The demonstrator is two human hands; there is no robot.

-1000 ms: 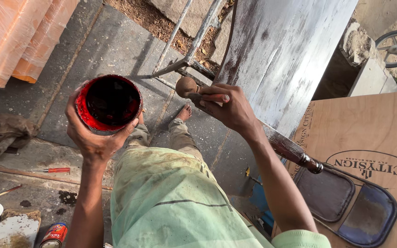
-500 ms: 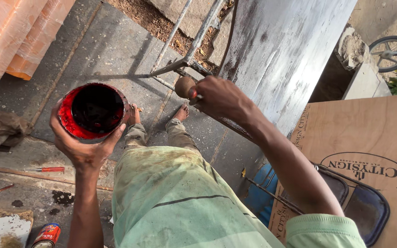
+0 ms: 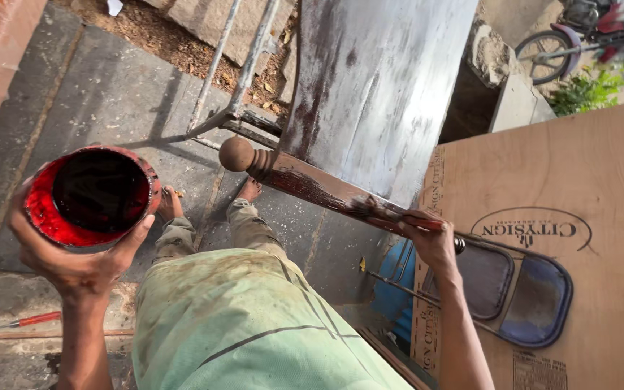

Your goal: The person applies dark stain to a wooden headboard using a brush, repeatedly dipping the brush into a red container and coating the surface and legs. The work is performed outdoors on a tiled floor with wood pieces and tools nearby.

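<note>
My left hand [image 3: 74,263] cups a round tin [image 3: 88,195] from below, its inside coated red and filled with dark paint. My right hand [image 3: 431,242] grips a paintbrush [image 3: 391,214] whose bristles rest on a long wooden rail [image 3: 312,186]. The rail ends in a round knob [image 3: 237,154] and shows dark reddish-brown paint along its top. The rail belongs to a tall pale board [image 3: 377,87] streaked with worn paint. My bare feet [image 3: 248,190] stand on the stone floor below.
A large brown plywood sheet [image 3: 586,180] leans at the right with a folded metal chair [image 3: 514,289] against it. A metal frame [image 3: 232,79] stands behind the board. A red-handled screwdriver [image 3: 27,320] lies on the floor at the left. A bicycle [image 3: 565,36] is parked at the top right.
My right hand has slid with the brush from the round knob down along the rail toward the right. The tin in my left hand has stayed at about the same place.
</note>
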